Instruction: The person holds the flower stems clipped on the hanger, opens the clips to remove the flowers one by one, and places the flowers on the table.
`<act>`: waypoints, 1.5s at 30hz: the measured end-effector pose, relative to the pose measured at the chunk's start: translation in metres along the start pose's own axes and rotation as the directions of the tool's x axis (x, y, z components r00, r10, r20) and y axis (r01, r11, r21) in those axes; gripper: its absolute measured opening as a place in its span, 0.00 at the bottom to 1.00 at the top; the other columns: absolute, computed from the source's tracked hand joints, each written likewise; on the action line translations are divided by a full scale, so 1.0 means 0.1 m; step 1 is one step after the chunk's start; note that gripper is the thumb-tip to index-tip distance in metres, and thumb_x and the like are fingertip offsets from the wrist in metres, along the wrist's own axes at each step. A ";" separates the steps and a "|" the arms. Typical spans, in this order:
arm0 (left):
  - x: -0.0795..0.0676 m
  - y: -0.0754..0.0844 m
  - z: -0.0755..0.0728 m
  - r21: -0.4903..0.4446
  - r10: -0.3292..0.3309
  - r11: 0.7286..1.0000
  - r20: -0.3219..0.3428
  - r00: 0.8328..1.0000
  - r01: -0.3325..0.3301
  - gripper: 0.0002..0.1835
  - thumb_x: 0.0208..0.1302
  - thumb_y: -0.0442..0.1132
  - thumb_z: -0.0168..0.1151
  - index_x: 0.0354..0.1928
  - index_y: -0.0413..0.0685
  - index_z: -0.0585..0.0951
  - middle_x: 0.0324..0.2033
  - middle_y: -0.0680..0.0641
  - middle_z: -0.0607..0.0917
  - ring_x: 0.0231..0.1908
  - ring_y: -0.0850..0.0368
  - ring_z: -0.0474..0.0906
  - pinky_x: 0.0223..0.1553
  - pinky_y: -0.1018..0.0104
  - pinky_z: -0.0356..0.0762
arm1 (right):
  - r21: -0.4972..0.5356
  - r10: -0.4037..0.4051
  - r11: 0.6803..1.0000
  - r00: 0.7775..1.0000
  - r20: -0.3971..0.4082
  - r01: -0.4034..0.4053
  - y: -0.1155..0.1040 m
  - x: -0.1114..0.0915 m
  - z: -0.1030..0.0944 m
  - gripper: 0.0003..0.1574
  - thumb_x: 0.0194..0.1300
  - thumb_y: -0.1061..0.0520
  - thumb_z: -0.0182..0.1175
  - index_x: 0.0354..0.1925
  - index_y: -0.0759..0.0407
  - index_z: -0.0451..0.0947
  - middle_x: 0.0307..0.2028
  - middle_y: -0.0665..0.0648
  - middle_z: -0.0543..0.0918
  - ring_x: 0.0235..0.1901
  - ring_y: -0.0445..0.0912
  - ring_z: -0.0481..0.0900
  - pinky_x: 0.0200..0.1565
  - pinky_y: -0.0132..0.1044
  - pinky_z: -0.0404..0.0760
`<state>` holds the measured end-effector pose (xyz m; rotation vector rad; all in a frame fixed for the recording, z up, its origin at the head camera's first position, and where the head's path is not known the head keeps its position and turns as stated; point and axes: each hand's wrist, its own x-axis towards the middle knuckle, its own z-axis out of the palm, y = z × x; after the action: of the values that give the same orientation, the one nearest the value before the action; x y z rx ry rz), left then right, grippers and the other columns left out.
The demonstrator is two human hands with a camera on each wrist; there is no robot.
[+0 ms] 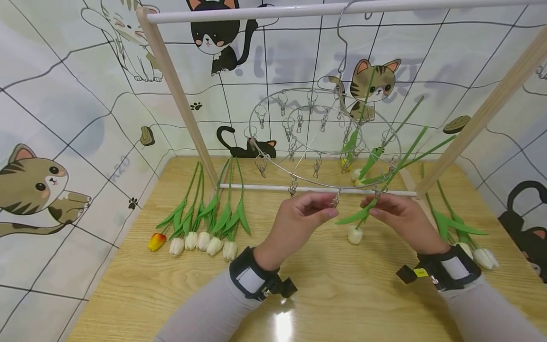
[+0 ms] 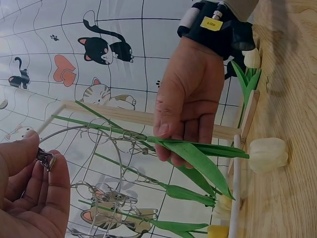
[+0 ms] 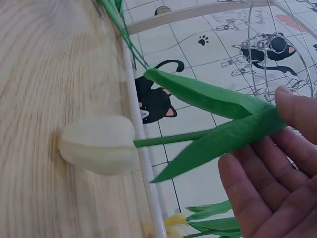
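In the head view, a round wire clip hanger with many small metal clips hangs in front of me. My left hand pinches one metal clip at its near rim between thumb and fingers. Just to the right, my right hand holds a white artificial tulip by its leaves and stem, bloom downward above the table. The stem rises past the near right part of the hanger; its contact with a clip is hard to make out. Behind it, other tulips hang bloom down from the hanger's right side.
A wooden frame with a white top bar carries the hanger; its white lower bar crosses near the table. White tulips and an orange-yellow tulip lie left. More white tulips lie right, beside my wrist.
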<state>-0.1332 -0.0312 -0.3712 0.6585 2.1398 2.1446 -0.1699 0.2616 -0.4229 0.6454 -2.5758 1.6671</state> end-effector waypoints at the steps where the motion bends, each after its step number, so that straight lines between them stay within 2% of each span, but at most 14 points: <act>1: 0.00 0.00 0.00 -0.003 0.003 1.000 0.001 1.000 -0.003 0.17 0.67 0.33 0.71 0.57 0.42 0.85 0.48 0.39 0.88 0.42 0.68 0.85 0.49 0.67 0.87 | 0.009 0.001 1.000 1.000 -0.016 -0.001 0.01 0.00 0.02 0.15 0.76 0.64 0.60 0.58 0.63 0.81 0.52 0.49 0.88 0.52 0.35 0.85 0.53 0.24 0.82; 6: -0.01 0.01 0.01 -0.013 0.010 1.000 0.006 1.000 -0.010 0.17 0.67 0.32 0.70 0.57 0.41 0.84 0.49 0.37 0.88 0.43 0.69 0.85 0.50 0.67 0.87 | 0.005 0.016 1.000 0.997 -0.074 -0.016 0.01 -0.05 0.08 0.13 0.76 0.62 0.60 0.55 0.64 0.81 0.49 0.44 0.89 0.48 0.35 0.86 0.53 0.22 0.81; 11: -0.01 0.02 0.01 -0.015 0.017 1.000 -0.009 1.000 -0.017 0.17 0.67 0.33 0.70 0.57 0.41 0.85 0.50 0.37 0.88 0.44 0.67 0.86 0.51 0.67 0.87 | -0.021 0.009 1.000 0.995 -0.097 -0.011 -0.01 -0.09 0.15 0.10 0.74 0.62 0.62 0.51 0.64 0.83 0.47 0.41 0.88 0.47 0.35 0.86 0.49 0.24 0.83; 16: -0.02 0.00 0.01 0.015 0.082 0.997 -0.047 0.995 -0.081 0.16 0.67 0.32 0.70 0.55 0.39 0.85 0.48 0.37 0.89 0.46 0.59 0.87 0.52 0.66 0.87 | -0.093 -0.015 0.996 0.993 -0.118 0.004 -0.05 -0.11 0.22 0.08 0.73 0.59 0.66 0.48 0.58 0.85 0.45 0.42 0.89 0.45 0.36 0.87 0.44 0.26 0.84; 19: -0.02 -0.03 0.01 0.065 0.151 0.987 -0.059 0.987 -0.147 0.15 0.66 0.31 0.70 0.53 0.37 0.85 0.48 0.37 0.89 0.46 0.55 0.88 0.52 0.64 0.87 | -0.096 -0.008 0.995 0.993 -0.118 -0.004 -0.09 -0.13 0.25 0.07 0.72 0.59 0.66 0.47 0.58 0.85 0.46 0.45 0.89 0.45 0.35 0.86 0.43 0.26 0.84; 23: -0.02 -0.04 0.01 0.134 0.229 0.967 -0.077 0.970 -0.217 0.14 0.65 0.30 0.71 0.52 0.37 0.84 0.48 0.39 0.88 0.46 0.54 0.87 0.53 0.64 0.86 | -0.086 -0.013 0.996 0.994 -0.110 0.003 -0.13 -0.14 0.28 0.05 0.72 0.61 0.66 0.45 0.58 0.85 0.46 0.48 0.89 0.45 0.34 0.85 0.42 0.27 0.84; 32: -0.02 -0.01 0.02 0.162 0.301 0.947 -0.140 0.943 -0.278 0.17 0.63 0.30 0.73 0.52 0.35 0.80 0.49 0.38 0.82 0.48 0.41 0.83 0.53 0.64 0.87 | -0.073 -0.064 0.996 0.995 -0.081 0.058 -0.19 -0.14 0.34 0.09 0.70 0.69 0.65 0.43 0.57 0.85 0.45 0.50 0.90 0.43 0.30 0.85 0.40 0.28 0.84; 35: -0.03 0.00 0.02 0.168 0.353 0.931 -0.193 0.915 -0.323 0.20 0.62 0.28 0.74 0.53 0.35 0.76 0.48 0.35 0.78 0.48 0.41 0.80 0.50 0.64 0.87 | -0.067 -0.069 0.996 0.995 -0.074 0.064 -0.22 -0.15 0.36 0.10 0.70 0.69 0.64 0.43 0.56 0.85 0.45 0.49 0.90 0.43 0.31 0.85 0.39 0.28 0.84; 37: -0.03 0.00 0.02 0.178 0.408 0.910 -0.224 0.885 -0.375 0.21 0.60 0.26 0.74 0.52 0.34 0.74 0.46 0.34 0.76 0.45 0.41 0.78 0.46 0.65 0.87 | -0.062 -0.070 0.996 0.996 -0.064 0.066 -0.25 -0.15 0.39 0.09 0.70 0.68 0.64 0.42 0.56 0.85 0.45 0.48 0.89 0.43 0.32 0.85 0.40 0.29 0.84; 39: -0.04 0.00 0.03 0.203 0.479 0.875 -0.228 0.848 -0.440 0.21 0.59 0.24 0.73 0.50 0.34 0.72 0.44 0.34 0.74 0.41 0.41 0.76 0.42 0.66 0.86 | -0.061 -0.072 0.996 0.996 -0.058 0.069 -0.27 -0.15 0.42 0.09 0.70 0.68 0.64 0.42 0.55 0.85 0.45 0.47 0.89 0.44 0.32 0.85 0.41 0.28 0.85; 42: -0.06 0.00 0.03 0.272 0.573 0.810 -0.175 0.801 -0.520 0.19 0.58 0.22 0.73 0.46 0.35 0.73 0.39 0.38 0.75 0.36 0.45 0.76 0.38 0.66 0.85 | -0.048 -0.081 0.996 0.995 -0.055 0.079 -0.30 -0.14 0.46 0.09 0.70 0.68 0.64 0.42 0.55 0.85 0.45 0.50 0.89 0.44 0.33 0.86 0.43 0.28 0.85; 43: -0.06 0.00 0.03 0.295 0.594 0.789 -0.143 0.792 -0.539 0.18 0.58 0.23 0.73 0.45 0.35 0.74 0.39 0.39 0.76 0.36 0.46 0.77 0.38 0.67 0.85 | -0.048 -0.085 0.995 0.995 -0.057 0.082 -0.31 -0.14 0.48 0.09 0.70 0.68 0.65 0.42 0.55 0.85 0.44 0.50 0.89 0.43 0.33 0.86 0.42 0.28 0.85; 45: -0.07 0.00 0.04 0.350 0.608 0.757 -0.070 0.791 -0.551 0.16 0.59 0.24 0.74 0.45 0.37 0.77 0.38 0.41 0.79 0.36 0.52 0.79 0.40 0.69 0.86 | -0.038 -0.097 0.995 0.993 -0.061 0.095 -0.32 -0.13 0.51 0.09 0.70 0.68 0.65 0.42 0.56 0.84 0.43 0.48 0.89 0.42 0.34 0.85 0.42 0.28 0.85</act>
<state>-0.1256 -0.0301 -0.3729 1.3793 2.6874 2.1931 -0.1361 0.2106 -0.4201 0.6915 -2.4825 1.5844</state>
